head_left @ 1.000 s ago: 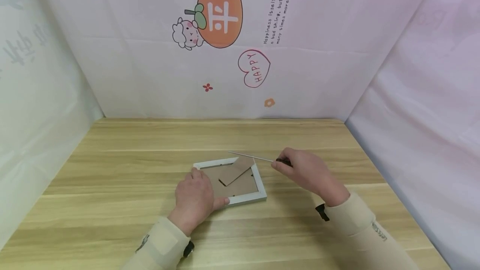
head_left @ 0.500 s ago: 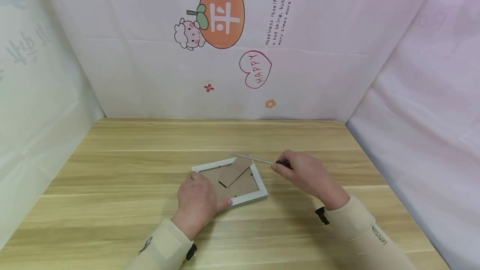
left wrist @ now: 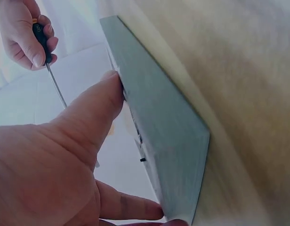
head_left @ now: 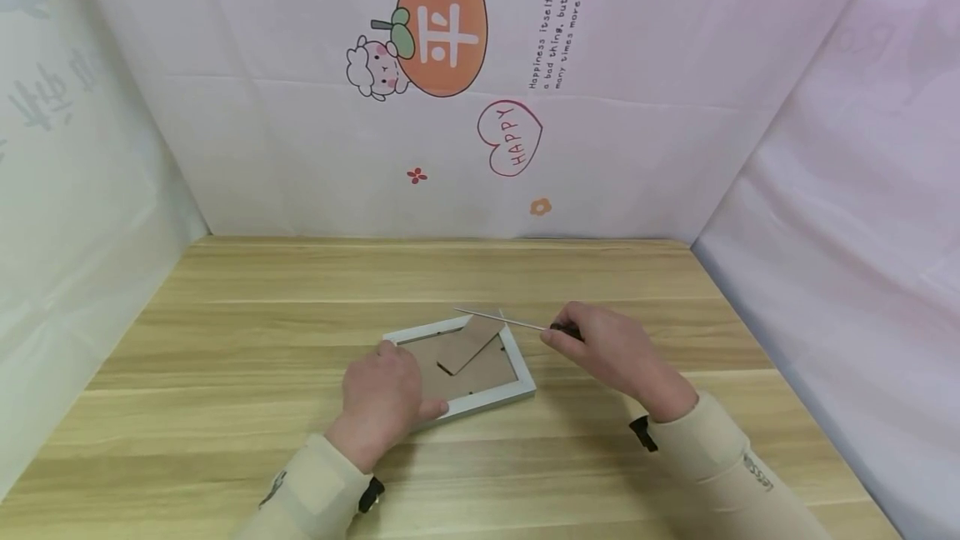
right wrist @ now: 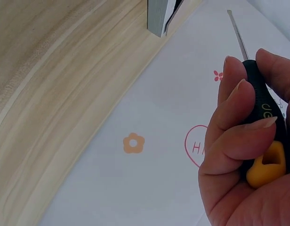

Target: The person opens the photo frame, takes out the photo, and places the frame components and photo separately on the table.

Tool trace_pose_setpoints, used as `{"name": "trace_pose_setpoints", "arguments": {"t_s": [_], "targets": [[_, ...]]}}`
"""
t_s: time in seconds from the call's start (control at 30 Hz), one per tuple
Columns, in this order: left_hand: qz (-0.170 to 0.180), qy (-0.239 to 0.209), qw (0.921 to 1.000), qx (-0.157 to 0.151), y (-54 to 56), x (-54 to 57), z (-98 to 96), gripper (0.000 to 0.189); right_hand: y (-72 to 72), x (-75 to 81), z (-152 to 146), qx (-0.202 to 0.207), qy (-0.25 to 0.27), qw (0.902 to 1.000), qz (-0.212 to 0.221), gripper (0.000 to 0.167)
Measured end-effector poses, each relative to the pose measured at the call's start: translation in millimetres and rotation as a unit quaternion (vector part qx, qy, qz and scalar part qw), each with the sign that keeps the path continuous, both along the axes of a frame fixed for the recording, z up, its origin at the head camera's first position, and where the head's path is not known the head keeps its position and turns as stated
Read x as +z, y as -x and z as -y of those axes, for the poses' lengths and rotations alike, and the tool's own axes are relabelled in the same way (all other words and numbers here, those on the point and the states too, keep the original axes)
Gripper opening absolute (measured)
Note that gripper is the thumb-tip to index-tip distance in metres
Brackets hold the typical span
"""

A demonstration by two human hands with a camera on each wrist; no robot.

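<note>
The left hand [head_left: 381, 390] has slid a little left. Its thumb and fingers hold the left end of the picture frame [head_left: 491, 397], which lies back up on the table [head_left: 262, 340]. The screwdriver [right wrist: 260, 89] points left over the frame's far edge, its handle snug in the right hand's [head_left: 611, 348] curled fingers.

The bench [head_left: 247, 298] is surfaced in pale, yellowish wood grain and is enclosed on three sides by white sheeting. The back sheet [head_left: 285, 165] is printed with an orange fruit [head_left: 442, 29], a small sheep [head_left: 377, 69], a red heart [head_left: 510, 138] and lines of English lettering [head_left: 561, 19] — all turned sideways. Creases are seen in the right sheet [head_left: 847, 215], and soft shadows are cast across the wood.
</note>
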State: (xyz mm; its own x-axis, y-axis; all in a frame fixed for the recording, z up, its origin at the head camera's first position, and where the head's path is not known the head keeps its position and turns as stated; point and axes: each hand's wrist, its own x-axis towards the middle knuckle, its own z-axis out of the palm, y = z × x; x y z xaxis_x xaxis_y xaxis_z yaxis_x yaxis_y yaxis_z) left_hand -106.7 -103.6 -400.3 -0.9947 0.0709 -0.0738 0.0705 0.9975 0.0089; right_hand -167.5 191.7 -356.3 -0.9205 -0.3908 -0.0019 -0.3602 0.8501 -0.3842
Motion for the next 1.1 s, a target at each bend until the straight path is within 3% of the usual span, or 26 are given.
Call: {"name": "trace_pose_setpoints", "arguments": {"t_s": [0.2,0.37,0.53,0.73,1.1], "targets": [[-0.028,0.003,0.9995,-0.013,1.5,0.5,3.9,0.078,-1.0,1.2,0,-0.001,0.003,1.0000,0.003,0.024],[-0.026,-0.016,0.9993,-0.021,3.1,0.2,6.7,0.085,-0.9,0.2,1,0.000,0.001,1.0000,-0.002,0.024],[-0.012,-0.065,0.9961,-0.058,8.1,-1.8,11.6,0.115,-1.2,-1.0,1,-0.002,0.000,1.0000,-0.006,0.023],[-0.010,-0.083,0.9915,-0.100,15.9,-7.5,16.1,0.114,-2.4,-1.8,1,-0.004,0.001,1.0000,-0.002,0.022],[0.005,-0.067,0.9931,-0.096,19.7,-10.7,15.5,0.114,-2.1,-4.6,-1,-0.007,0.005,1.0000,0.003,0.022]]}}
